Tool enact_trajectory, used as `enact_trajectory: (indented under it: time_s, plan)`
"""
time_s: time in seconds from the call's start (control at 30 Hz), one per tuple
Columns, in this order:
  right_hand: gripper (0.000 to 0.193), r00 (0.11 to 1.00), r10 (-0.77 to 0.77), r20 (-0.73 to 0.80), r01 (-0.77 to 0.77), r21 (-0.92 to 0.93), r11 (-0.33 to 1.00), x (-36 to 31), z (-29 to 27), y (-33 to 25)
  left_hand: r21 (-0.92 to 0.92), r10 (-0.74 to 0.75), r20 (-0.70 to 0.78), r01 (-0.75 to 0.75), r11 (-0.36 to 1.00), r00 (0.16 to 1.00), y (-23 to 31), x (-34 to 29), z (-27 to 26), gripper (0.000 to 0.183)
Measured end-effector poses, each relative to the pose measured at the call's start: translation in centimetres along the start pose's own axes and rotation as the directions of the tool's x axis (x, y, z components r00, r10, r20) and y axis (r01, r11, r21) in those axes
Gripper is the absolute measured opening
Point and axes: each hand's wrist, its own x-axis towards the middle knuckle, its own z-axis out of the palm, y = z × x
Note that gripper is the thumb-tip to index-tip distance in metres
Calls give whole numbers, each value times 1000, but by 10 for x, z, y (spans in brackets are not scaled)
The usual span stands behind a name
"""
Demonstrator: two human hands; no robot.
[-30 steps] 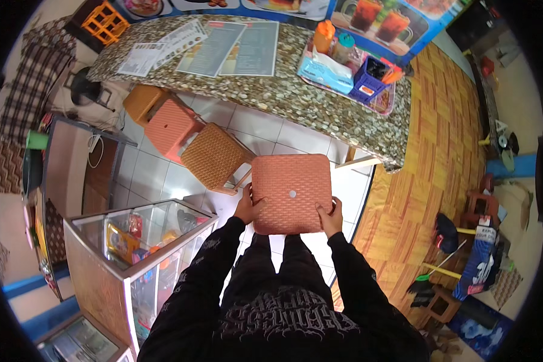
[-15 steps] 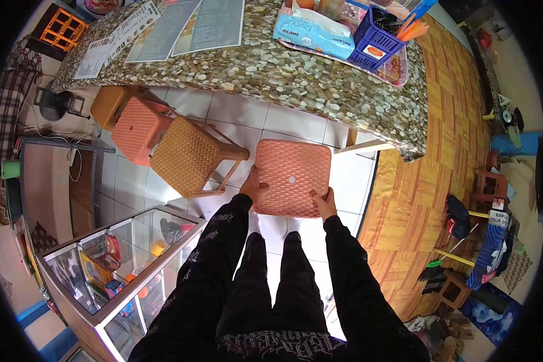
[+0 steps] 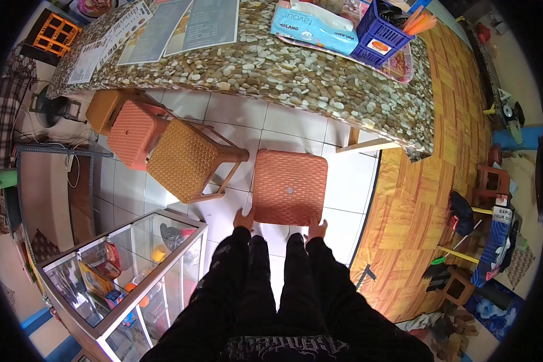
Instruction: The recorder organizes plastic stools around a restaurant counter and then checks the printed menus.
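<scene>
A reddish-brown woven-pattern plastic stool (image 3: pixel 290 181) stands on the white tiled floor in front of me, its seat facing up with a small pale spot near the middle. My left hand (image 3: pixel 243 221) is at its near left corner, fingers apart, not wrapped round the seat. At the near right corner is my right hand (image 3: pixel 317 229), its fingers spread beside the edge. Whether either hand lightly touches the rim is hard to see. To the left, a yellow-brown woven stool (image 3: pixel 182 160), a pinkish-red stool (image 3: pixel 134 134) and a brown stool (image 3: pixel 104 110) stand in a row, tilted in view.
A pebble-patterned counter (image 3: pixel 235 75) runs across the far side, bearing menu sheets (image 3: pixel 206 30), a blue tissue pack (image 3: pixel 312 29) and a purple basket (image 3: pixel 380 37). A glass display case (image 3: pixel 127 271) stands at near left. Wood-patterned flooring (image 3: pixel 398 223) lies right.
The reddish-brown stool sits a little nearer to me. Both hands have drawn back from its sides to the near corners, and their grip has loosened.
</scene>
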Motion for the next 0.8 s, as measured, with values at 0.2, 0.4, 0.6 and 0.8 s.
enact_trajectory:
  time_s: [0.2,0.4,0.6,0.8]
  plan:
    - [37,902,207,378,-367,422,829,-38,25,11,-264,269,-161,-304,915,950,-27,-19,14,36]
    - [21,944,35,328,-205,502,840,5,49,-16,-7,449,-218,-462,887,866,11,21,30,32]
    - [30,954,-6,299,-132,439,889,63,45,-91,-49,663,168,-665,745,730,125,11,72,53]
    - [64,899,-123,421,-14,308,951,52,78,-158,-280,742,210,-688,669,636,173,10,66,82]
